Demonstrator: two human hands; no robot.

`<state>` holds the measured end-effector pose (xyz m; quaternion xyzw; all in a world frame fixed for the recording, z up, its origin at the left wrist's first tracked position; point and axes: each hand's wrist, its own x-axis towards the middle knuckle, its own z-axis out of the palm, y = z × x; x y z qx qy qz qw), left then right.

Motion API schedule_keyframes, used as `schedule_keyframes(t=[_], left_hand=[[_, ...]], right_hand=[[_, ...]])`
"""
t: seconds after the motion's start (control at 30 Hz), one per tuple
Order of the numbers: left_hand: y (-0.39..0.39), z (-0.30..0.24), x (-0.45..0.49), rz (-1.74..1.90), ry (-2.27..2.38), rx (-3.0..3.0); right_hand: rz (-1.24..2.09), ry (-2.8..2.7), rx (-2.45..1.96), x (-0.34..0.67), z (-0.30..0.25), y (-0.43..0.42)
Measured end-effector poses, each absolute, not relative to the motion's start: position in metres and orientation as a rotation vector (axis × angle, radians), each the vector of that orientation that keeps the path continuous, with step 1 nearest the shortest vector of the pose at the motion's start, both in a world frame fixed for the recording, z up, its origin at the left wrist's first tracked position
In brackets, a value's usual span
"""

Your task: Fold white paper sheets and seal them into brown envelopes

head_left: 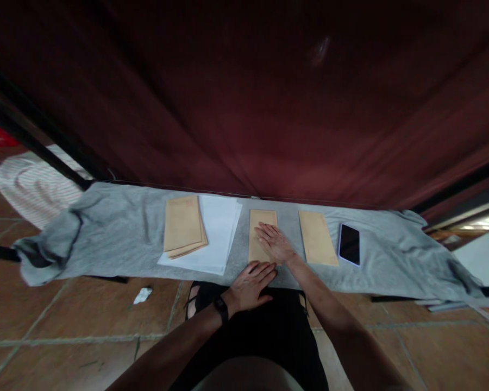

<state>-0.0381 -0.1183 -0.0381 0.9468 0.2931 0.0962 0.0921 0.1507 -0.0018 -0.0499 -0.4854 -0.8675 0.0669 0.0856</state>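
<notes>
My right hand lies flat, fingers stretched out, on a brown envelope in the middle of a grey cloth. My left hand, with a black band on the wrist, rests open at the cloth's near edge, fingertips at the envelope's lower end. A stack of brown envelopes sits to the left on white sheets of paper. Another single brown envelope lies to the right.
A black phone lies face up right of the envelopes. A dark red curtain hangs behind the cloth. A tiled floor lies below, with a small white scrap. Striped fabric sits far left, papers far right.
</notes>
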Motion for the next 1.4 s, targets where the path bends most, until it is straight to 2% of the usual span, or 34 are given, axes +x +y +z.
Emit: schedule_keyframes(t=[0.27,0.5,1.0,1.4], left_hand=[[-0.116,-0.037,-0.038,0.292,0.847,2.751],[-0.115,-0.036,-0.038,0.301,0.86,2.761],[-0.117,-0.036,-0.04,0.341,0.845,2.875],[-0.119,-0.041,-0.041,0.406,0.877,2.87]], right_hand=[[0.013,-2.447,-1.662,0.155,-0.06,0.039],[-0.027,-2.347,-1.699,0.148,-0.062,0.038],[0.212,-2.398,-1.59,0.163,-0.059,-0.09],[0.227,-2.384,-1.541,0.181,-0.049,-0.153]])
